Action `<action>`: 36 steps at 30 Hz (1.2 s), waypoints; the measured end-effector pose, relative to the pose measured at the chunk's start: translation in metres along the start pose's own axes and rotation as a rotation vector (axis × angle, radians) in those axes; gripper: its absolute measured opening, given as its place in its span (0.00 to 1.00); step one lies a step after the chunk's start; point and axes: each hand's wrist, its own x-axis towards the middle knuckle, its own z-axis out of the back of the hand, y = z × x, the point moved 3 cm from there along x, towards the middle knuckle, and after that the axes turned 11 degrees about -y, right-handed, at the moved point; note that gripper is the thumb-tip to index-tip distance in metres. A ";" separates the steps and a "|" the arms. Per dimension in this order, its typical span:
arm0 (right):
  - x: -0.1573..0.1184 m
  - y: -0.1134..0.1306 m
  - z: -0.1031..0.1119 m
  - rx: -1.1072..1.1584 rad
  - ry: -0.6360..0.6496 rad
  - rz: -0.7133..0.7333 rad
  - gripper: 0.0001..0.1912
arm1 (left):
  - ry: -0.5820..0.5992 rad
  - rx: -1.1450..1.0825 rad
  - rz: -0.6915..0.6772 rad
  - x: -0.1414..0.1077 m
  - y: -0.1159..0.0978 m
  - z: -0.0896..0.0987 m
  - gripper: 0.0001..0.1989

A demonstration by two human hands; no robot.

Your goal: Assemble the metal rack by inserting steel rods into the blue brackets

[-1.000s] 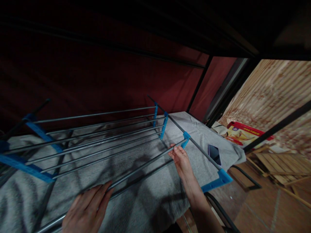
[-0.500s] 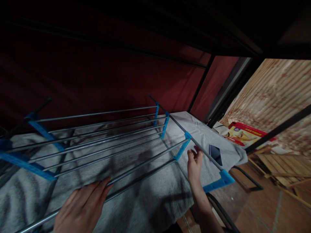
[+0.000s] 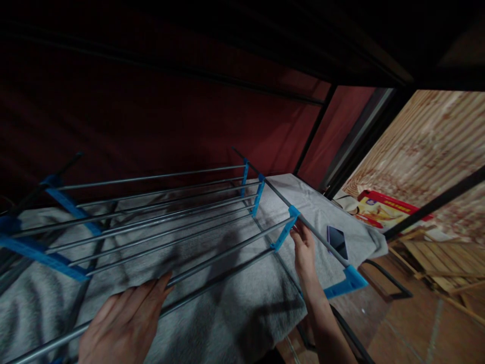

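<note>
A shoe-rack-like frame of grey metal tubes [image 3: 227,246] and blue plastic brackets [image 3: 286,232] lies across a grey cloth [image 3: 235,308]. At the lower left, my left hand [image 3: 125,321] is closed over the nearest long tube, its palm hidden from view. My right hand [image 3: 304,255] reaches up to the right end of the frame. Its fingers are bent against the blue bracket, just under the side pole [image 3: 326,240]; part of the fingertips is hidden. The pole ends at a blue corner piece [image 3: 350,283] on the near right.
A phone [image 3: 337,241] lies on the cloth right of the side pole. Black metal posts [image 3: 316,129] and a dark red wall [image 3: 182,121] stand behind. Beyond the cloth's right edge are a red-and-yellow box [image 3: 390,210] and wooden slats [image 3: 447,258] on the floor.
My right hand has moved up slightly, and its fingers have come closer to the blue bracket. My left hand has slid a little left and down along the tube.
</note>
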 end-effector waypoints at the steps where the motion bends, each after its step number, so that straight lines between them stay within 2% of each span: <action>1: 0.000 0.000 0.000 0.013 -0.004 -0.015 0.26 | -0.009 -0.020 -0.007 0.002 0.000 0.001 0.19; 9: -0.001 0.000 -0.003 0.100 -0.032 -0.075 0.25 | 0.028 -0.033 0.010 0.003 -0.001 -0.002 0.18; 16: 0.000 -0.002 -0.003 0.032 -0.017 0.004 0.24 | -0.005 -0.015 -0.042 0.014 -0.009 0.000 0.15; 19: -0.004 -0.004 -0.002 -0.011 0.006 0.035 0.29 | -0.012 0.038 -0.016 0.022 -0.017 0.003 0.13; 23: -0.023 -0.012 0.000 -0.065 -0.050 0.084 0.39 | 0.019 0.114 0.054 0.029 -0.027 0.006 0.10; 26: -0.047 -0.016 0.003 -0.115 -0.059 0.151 0.38 | 0.046 0.110 0.099 0.029 -0.029 0.007 0.10; 29: -0.074 -0.008 0.004 -0.192 0.050 0.285 0.30 | 0.094 0.088 0.146 0.026 -0.029 0.007 0.13; 33: -0.103 0.021 -0.004 -0.267 0.231 0.565 0.21 | 0.140 0.072 0.194 0.019 -0.029 0.005 0.18; 36: -0.113 0.043 -0.014 -0.272 0.258 0.704 0.17 | 0.147 0.060 0.203 0.017 -0.029 0.004 0.18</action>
